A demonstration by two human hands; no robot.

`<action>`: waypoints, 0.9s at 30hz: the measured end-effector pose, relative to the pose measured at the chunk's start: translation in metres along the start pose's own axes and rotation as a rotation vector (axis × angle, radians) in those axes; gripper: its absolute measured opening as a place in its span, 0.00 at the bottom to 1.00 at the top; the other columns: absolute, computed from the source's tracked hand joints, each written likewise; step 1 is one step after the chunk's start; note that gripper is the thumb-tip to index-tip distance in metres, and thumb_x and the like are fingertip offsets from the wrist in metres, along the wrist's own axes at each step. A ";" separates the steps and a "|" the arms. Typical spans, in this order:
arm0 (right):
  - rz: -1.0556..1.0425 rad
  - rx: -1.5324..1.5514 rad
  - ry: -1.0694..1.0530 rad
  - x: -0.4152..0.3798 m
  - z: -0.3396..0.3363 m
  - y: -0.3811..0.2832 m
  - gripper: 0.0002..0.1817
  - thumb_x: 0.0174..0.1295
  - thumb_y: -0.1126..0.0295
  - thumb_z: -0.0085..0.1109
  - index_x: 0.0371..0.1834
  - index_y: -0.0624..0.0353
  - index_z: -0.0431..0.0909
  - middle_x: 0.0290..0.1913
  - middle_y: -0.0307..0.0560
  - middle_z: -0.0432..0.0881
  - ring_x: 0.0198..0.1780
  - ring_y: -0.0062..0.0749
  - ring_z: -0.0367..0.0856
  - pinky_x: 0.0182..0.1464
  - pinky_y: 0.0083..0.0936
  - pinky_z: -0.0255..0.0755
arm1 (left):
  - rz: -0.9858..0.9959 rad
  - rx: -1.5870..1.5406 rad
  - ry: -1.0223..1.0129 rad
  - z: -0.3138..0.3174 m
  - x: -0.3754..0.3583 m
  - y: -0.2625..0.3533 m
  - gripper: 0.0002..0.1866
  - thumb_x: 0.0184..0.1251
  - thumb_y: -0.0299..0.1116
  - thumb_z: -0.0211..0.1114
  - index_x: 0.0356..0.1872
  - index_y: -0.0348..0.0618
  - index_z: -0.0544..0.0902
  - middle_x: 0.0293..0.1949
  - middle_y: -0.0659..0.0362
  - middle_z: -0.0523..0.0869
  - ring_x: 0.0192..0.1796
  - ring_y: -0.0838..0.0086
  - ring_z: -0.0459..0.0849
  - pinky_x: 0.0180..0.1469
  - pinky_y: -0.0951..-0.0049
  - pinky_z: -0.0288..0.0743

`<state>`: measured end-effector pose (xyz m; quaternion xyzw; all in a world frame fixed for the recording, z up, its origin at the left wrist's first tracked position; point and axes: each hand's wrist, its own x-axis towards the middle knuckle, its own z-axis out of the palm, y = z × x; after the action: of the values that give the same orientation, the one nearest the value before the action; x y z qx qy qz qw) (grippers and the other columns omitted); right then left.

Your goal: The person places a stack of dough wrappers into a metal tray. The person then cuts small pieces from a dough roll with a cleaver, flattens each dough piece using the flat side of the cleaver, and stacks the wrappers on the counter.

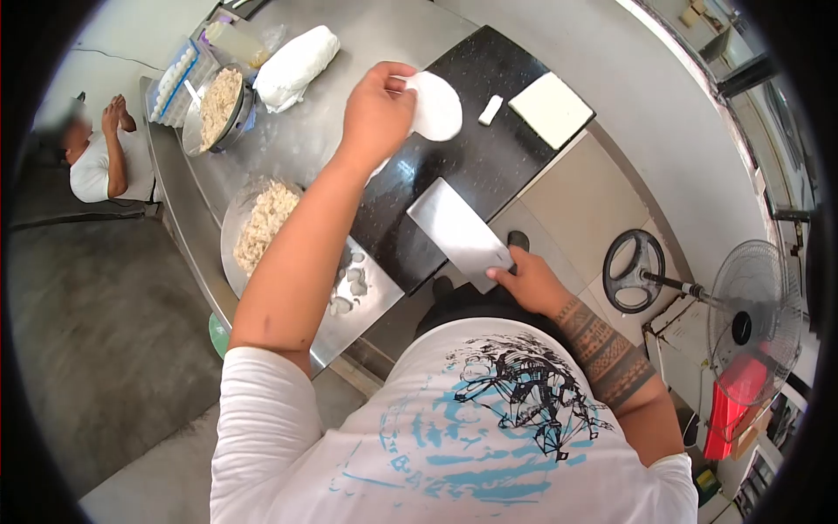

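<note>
in the head view, the left hand (384,112) pinches a thin white disc (440,106) by its edge, fingers nearly closed, over the black slab (476,63); whether the disc touches the slab is hard to tell from here. the right hand (530,281) grips a broad metal blade (458,229) at one end, across the slab's edge. a small white piece (491,110) and a pale square block (553,111) lie to the disc's right.
</note>
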<state>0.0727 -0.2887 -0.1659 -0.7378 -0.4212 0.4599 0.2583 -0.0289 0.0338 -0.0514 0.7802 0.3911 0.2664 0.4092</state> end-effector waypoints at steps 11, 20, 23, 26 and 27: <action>0.172 0.358 0.030 0.006 -0.085 -0.042 0.20 0.77 0.61 0.68 0.60 0.65 0.81 0.26 0.40 0.81 0.22 0.26 0.79 0.26 0.29 0.74 | 0.039 0.334 0.267 0.003 -0.014 -0.127 0.23 0.70 0.37 0.76 0.63 0.39 0.87 0.54 0.47 0.93 0.53 0.56 0.92 0.59 0.58 0.84; -0.342 -0.395 0.251 0.064 -0.108 -0.092 0.10 0.76 0.71 0.58 0.53 0.64 0.73 0.33 0.62 0.84 0.36 0.60 0.87 0.40 0.51 0.80 | 0.132 0.307 0.182 0.067 -0.054 -0.102 0.16 0.62 0.30 0.80 0.48 0.40 0.84 0.43 0.50 0.86 0.43 0.54 0.88 0.47 0.55 0.82; -0.441 -0.658 0.184 0.064 -0.106 -0.104 0.07 0.74 0.73 0.57 0.50 0.62 0.72 0.34 0.60 0.86 0.37 0.59 0.89 0.40 0.52 0.82 | 0.052 0.289 0.174 0.057 -0.076 -0.108 0.16 0.63 0.29 0.80 0.48 0.40 0.85 0.42 0.50 0.86 0.41 0.56 0.87 0.45 0.57 0.82; -0.463 -0.773 0.111 0.061 -0.100 -0.111 0.08 0.70 0.76 0.58 0.49 0.60 0.72 0.34 0.58 0.87 0.37 0.57 0.90 0.40 0.50 0.83 | 0.058 0.293 0.171 0.052 -0.082 -0.110 0.15 0.62 0.29 0.80 0.48 0.40 0.86 0.42 0.51 0.85 0.40 0.57 0.87 0.44 0.58 0.82; -0.453 -0.788 0.101 0.062 -0.097 -0.111 0.09 0.68 0.76 0.59 0.49 0.60 0.73 0.35 0.58 0.87 0.38 0.57 0.91 0.39 0.50 0.84 | 0.062 0.289 0.170 0.052 -0.080 -0.110 0.15 0.62 0.29 0.80 0.47 0.40 0.86 0.42 0.51 0.85 0.40 0.57 0.87 0.44 0.57 0.82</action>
<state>0.1306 -0.1781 -0.0662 -0.6906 -0.7016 0.1600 0.0724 -0.0778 -0.0150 -0.1799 0.8172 0.4344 0.2850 0.2496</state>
